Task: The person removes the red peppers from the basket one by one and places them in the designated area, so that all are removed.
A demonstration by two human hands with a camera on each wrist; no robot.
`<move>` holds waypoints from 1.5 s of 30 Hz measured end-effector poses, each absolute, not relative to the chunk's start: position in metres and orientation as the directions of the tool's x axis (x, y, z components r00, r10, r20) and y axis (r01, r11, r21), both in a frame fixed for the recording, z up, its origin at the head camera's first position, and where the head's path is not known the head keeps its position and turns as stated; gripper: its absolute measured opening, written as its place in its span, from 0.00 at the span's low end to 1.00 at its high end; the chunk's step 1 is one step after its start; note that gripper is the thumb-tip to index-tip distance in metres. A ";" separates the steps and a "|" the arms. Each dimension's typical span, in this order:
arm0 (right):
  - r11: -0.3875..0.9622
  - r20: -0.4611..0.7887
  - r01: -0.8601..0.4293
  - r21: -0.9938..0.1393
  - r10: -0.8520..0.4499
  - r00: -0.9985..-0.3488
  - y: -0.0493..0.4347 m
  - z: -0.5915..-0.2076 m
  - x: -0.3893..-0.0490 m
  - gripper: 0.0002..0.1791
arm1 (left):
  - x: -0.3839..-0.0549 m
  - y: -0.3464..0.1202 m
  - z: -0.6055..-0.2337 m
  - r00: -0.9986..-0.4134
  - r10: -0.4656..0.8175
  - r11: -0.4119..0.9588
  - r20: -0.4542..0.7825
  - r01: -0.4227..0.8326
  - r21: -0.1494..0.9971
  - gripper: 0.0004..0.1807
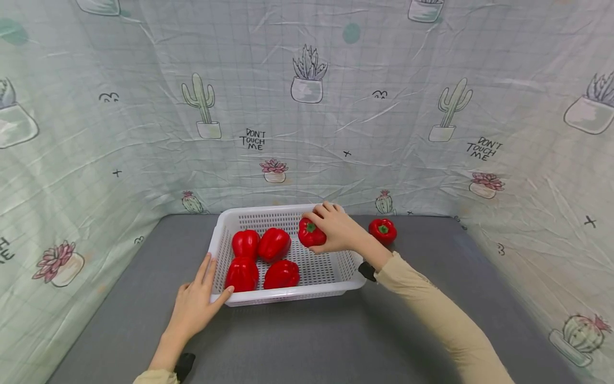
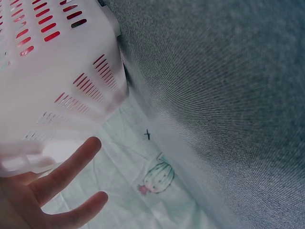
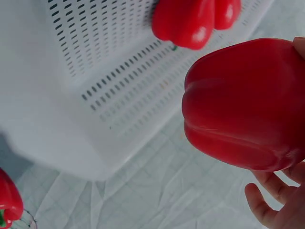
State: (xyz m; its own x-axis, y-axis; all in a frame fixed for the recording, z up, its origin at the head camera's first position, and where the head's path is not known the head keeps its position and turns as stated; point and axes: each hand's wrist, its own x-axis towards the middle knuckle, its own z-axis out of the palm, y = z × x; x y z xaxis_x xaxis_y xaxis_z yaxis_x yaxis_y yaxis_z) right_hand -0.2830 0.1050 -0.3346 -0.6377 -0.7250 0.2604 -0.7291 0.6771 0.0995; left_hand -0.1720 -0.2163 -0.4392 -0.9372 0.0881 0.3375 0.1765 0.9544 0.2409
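My right hand [image 1: 333, 229] grips a red bell pepper [image 1: 310, 233] over the right half of a white perforated basket [image 1: 307, 292]. The held pepper [image 3: 243, 105] fills much of the right wrist view, its smooth lobed end toward the basket. Several red bell peppers [image 1: 274, 245] lie in the basket's left half. At the basket's left front corner rests my left hand [image 1: 194, 304], fingers spread along the rim and thumb on the front edge. In the left wrist view two fingers [image 2: 71, 171] extend straight beside the basket wall [image 2: 57, 95].
Another red bell pepper [image 1: 382, 231] sits on the grey table [image 1: 297, 341] just right of the basket, its green stem visible. A pale plant-print sheet [image 1: 345, 160] hangs behind the table and along both sides.
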 end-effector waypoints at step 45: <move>0.804 0.558 -0.582 -0.124 -0.428 -0.711 0.222 -0.374 -0.242 0.42 | -0.171 -0.216 -0.438 -0.934 0.086 0.967 0.346 0.163 0.198 0.45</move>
State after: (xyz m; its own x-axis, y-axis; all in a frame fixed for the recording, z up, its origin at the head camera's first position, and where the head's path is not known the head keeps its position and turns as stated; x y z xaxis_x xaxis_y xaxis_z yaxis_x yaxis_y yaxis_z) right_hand -0.2422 0.2220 -0.3739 -0.7110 -0.4283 0.5577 -0.5817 0.8039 -0.1243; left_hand -0.1715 -0.2164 -0.4375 -0.9343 0.0863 0.3459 0.1627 0.9666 0.1981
